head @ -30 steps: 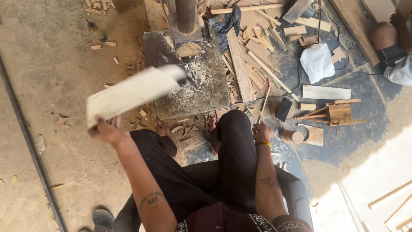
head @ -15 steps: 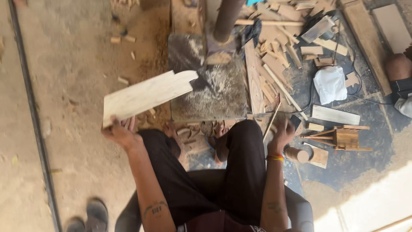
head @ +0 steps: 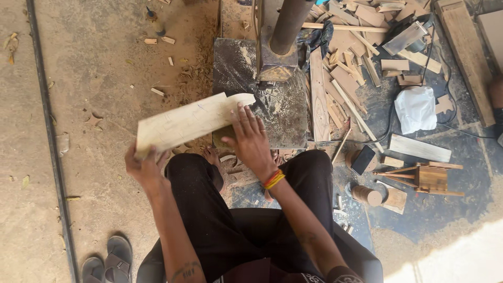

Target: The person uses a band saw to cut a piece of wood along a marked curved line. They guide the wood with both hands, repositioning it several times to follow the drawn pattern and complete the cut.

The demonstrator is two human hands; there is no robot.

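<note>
Both hands steady a pale wooden board (head: 191, 121) above a seated person's knees: the left hand (head: 144, 167) is closed around the board's lower left end, while the right hand (head: 250, 140) lies open and flat, fingers spread, on the board near its notched, rounded upper end. The board tilts upward to the right, held clear of the floor (head: 105, 68), over the near edge of a dusty metal plate (head: 283, 112) bearing a dark upright post (head: 288, 23). Offcuts (head: 346, 78) litter the ground to the right, beside a white bag (head: 415, 108) and a small wooden stool frame (head: 427, 178). Grey sandals (head: 107, 259) sit at lower left.
</note>
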